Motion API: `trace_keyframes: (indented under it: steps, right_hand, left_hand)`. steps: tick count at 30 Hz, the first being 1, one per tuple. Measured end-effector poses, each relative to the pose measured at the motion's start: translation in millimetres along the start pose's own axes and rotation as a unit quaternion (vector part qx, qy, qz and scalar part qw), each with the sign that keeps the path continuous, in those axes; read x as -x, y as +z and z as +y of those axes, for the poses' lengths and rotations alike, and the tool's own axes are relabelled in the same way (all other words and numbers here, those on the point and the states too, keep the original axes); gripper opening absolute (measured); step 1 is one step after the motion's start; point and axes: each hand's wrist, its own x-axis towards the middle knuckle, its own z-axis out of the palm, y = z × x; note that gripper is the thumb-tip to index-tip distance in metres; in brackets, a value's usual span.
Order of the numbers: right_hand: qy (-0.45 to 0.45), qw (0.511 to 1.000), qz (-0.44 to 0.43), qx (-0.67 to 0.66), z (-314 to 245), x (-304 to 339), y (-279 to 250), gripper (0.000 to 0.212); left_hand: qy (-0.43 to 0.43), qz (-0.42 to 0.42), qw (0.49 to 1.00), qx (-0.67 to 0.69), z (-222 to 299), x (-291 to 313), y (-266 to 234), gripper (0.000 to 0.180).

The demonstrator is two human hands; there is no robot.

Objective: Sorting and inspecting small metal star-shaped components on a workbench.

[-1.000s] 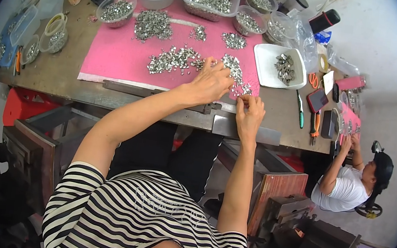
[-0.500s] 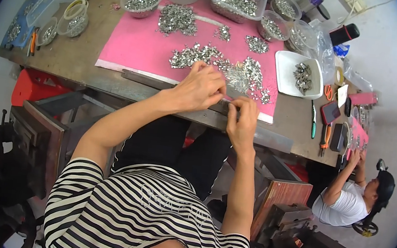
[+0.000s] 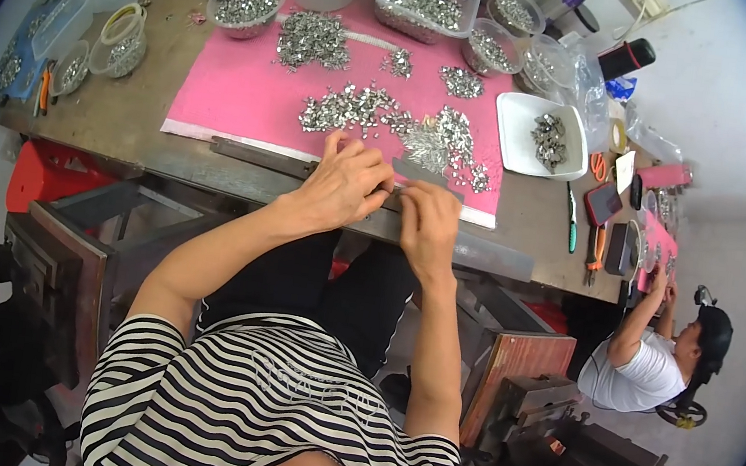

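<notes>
My left hand (image 3: 348,182) is at the table's front edge, fingers bent and closed over a long dark metal bar (image 3: 261,157). Close beside it, my right hand (image 3: 431,226) has its thumb and fingers pinched together at the same edge. Whatever sits between the fingertips of either hand is too small or hidden to make out. A flat grey strip (image 3: 428,178) shows just behind my right fingers. Beyond the hands, loose heaps of small shiny metal pieces (image 3: 351,109) and a pile of thin silvery pieces (image 3: 428,147) lie on a pink cloth (image 3: 232,90).
Clear tubs of metal pieces line the back, among them a rectangular tub (image 3: 417,24). A white tray (image 3: 518,111) stands right of the cloth, near a green-handled tool (image 3: 572,218) and orange-handled pliers (image 3: 596,251). A person in white (image 3: 635,372) works at far right.
The whole view has shifted slightly, so the table sits further left. My right hand has come a little nearer my left, and the grey strip behind it now shows.
</notes>
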Motion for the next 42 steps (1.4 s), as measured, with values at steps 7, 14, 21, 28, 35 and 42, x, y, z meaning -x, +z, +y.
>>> trace_keyframes:
  steps: [7, 14, 21, 28, 35, 42]
  right_hand:
    - [0.181, 0.962, 0.031, 0.201, 52, 6, -14, 0.008]
    - [0.206, 0.942, 0.019, 0.264, 62, 2, -8, 0.011]
    - [0.230, 0.962, 0.014, 0.144, 68, 2, -20, 0.011]
    - [0.267, 0.958, 0.036, 0.099, 65, 3, -15, 0.007]
    - [0.179, 0.966, 0.040, 0.184, 65, 6, -8, 0.005]
    - [0.129, 0.977, 0.005, 0.168, 72, 0, -16, 0.007]
  left_hand:
    - [-0.043, 0.016, 0.997, 0.058, 0, 5, -1, 0.013]
    - [-0.042, 0.118, 0.990, 0.064, 7, 8, 0, 0.013]
    - [-0.024, 0.129, 0.991, -0.018, 12, 11, 15, 0.016]
    - [-0.015, 0.134, 0.989, -0.055, 10, 11, 23, 0.027]
    - [-0.011, 0.149, 0.988, -0.043, 10, 15, 23, 0.025]
    - [0.005, 0.248, 0.967, 0.051, 9, 12, 22, 0.020]
